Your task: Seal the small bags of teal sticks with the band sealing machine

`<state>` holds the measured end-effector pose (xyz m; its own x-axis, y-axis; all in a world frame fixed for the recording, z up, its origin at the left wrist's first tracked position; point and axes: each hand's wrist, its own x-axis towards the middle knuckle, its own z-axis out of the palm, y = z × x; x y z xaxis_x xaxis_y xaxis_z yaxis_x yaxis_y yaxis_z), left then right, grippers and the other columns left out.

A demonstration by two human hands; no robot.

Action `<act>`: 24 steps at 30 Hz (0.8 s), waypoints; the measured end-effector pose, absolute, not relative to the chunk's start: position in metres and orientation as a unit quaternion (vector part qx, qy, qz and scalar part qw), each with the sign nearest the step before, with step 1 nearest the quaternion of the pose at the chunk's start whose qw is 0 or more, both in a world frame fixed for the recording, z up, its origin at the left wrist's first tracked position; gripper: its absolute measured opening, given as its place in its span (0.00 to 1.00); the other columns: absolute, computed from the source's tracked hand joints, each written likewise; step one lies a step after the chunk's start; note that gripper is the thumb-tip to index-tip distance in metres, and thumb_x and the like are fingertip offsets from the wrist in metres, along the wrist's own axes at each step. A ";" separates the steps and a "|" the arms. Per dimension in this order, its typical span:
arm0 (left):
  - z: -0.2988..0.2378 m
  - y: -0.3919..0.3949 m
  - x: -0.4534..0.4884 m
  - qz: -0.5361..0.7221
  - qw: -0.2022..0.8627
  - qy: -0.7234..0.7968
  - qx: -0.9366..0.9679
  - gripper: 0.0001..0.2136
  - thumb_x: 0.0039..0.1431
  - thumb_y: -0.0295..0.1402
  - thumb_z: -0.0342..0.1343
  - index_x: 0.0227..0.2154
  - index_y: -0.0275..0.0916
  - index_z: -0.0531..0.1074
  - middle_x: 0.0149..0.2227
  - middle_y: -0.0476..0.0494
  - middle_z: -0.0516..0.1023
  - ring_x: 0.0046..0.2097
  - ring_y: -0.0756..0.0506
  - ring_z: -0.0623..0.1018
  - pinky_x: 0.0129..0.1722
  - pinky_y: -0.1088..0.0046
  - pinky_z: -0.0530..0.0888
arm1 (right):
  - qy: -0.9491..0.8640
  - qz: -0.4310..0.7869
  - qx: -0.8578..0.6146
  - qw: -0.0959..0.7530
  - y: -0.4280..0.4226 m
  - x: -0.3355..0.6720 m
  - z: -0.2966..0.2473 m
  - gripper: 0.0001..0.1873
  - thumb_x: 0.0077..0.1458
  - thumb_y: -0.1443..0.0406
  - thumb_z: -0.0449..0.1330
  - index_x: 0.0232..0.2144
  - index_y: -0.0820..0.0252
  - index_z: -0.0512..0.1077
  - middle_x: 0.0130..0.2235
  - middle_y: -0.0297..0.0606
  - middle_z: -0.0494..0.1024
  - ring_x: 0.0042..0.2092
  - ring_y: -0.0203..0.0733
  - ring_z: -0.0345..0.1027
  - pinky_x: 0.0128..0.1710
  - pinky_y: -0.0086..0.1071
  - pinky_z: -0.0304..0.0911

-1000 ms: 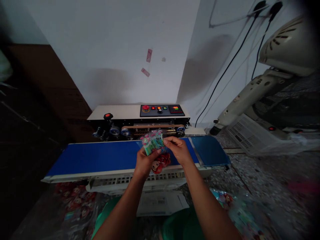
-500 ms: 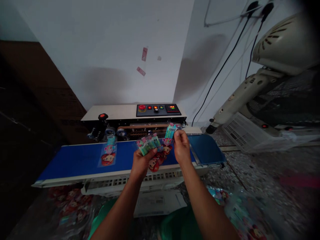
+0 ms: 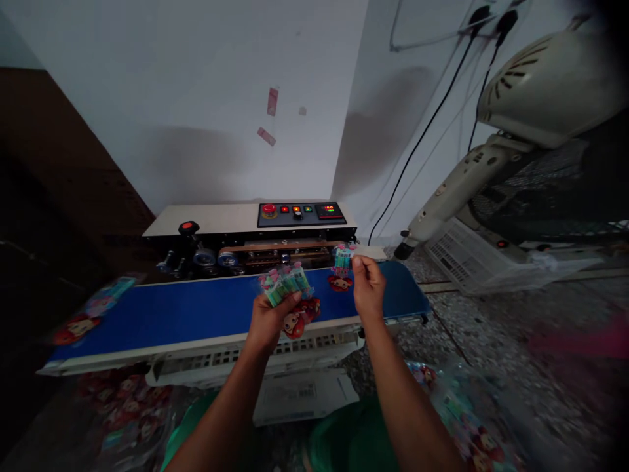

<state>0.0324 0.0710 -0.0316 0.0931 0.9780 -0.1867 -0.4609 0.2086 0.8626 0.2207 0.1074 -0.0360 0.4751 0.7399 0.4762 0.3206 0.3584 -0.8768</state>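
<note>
My left hand [image 3: 269, 320] is closed round a fanned stack of small clear packets [image 3: 289, 295] printed with a red cartoon face, held just above the front of the blue conveyor belt [image 3: 196, 308]. My right hand [image 3: 368, 292] pinches a single packet [image 3: 341, 265] by its right edge, laying it on the belt at the right end, close to the sealing slot of the band sealer [image 3: 255, 236]. Another packet [image 3: 83, 318] is tipping off the belt's left end.
The sealer's control panel [image 3: 299, 213] shows lit buttons and a display. Heaps of packets lie on the floor at lower left [image 3: 122, 406] and lower right [image 3: 466, 426]. A floor fan [image 3: 515, 164] lies at the right, with cables on the wall behind.
My right hand drew one packet from the stack and carried it right, down onto the belt. The earlier packet rode the belt leftward to its end. The view shifted slightly.
</note>
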 end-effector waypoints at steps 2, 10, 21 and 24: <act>-0.030 0.070 0.033 0.536 0.666 0.411 0.317 0.12 0.40 0.33 0.67 0.28 0.33 0.76 0.29 0.39 0.81 0.32 0.37 0.80 0.35 0.56 0.77 | -0.502 0.149 -0.573 0.631 0.109 0.228 -0.033 0.17 0.56 0.54 0.50 0.33 0.60 0.69 0.28 0.32 0.71 0.30 0.35 0.61 0.33 0.28 0.58; -0.027 0.071 0.031 0.538 0.652 0.419 0.331 0.12 0.38 0.32 0.67 0.28 0.34 0.76 0.28 0.43 0.81 0.30 0.41 0.80 0.35 0.62 0.77 | -0.475 -0.002 -0.786 0.395 0.127 0.284 -0.051 0.17 0.58 0.59 0.46 0.38 0.63 0.70 0.30 0.42 0.74 0.32 0.42 0.66 0.32 0.31 0.55; -0.042 0.073 0.030 0.538 0.632 0.437 0.346 0.10 0.38 0.31 0.68 0.26 0.34 0.76 0.25 0.46 0.79 0.28 0.45 0.78 0.30 0.69 0.75 | -0.514 0.033 -0.811 0.277 0.151 0.245 -0.052 0.15 0.58 0.65 0.45 0.41 0.66 0.69 0.35 0.50 0.75 0.38 0.47 0.69 0.36 0.35 0.58; -0.040 0.075 0.028 0.550 0.625 0.436 0.343 0.12 0.38 0.32 0.67 0.29 0.34 0.75 0.25 0.46 0.79 0.26 0.45 0.78 0.29 0.69 0.75 | -0.574 0.071 -0.715 0.393 0.141 0.228 -0.040 0.17 0.58 0.59 0.48 0.42 0.64 0.70 0.40 0.48 0.75 0.41 0.45 0.68 0.41 0.35 0.59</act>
<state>0.0276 0.0747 -0.0395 0.0160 0.9858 -0.1674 -0.3875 0.1604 0.9078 0.2277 0.1411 -0.0398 0.3304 0.8765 0.3502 0.7652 -0.0315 -0.6430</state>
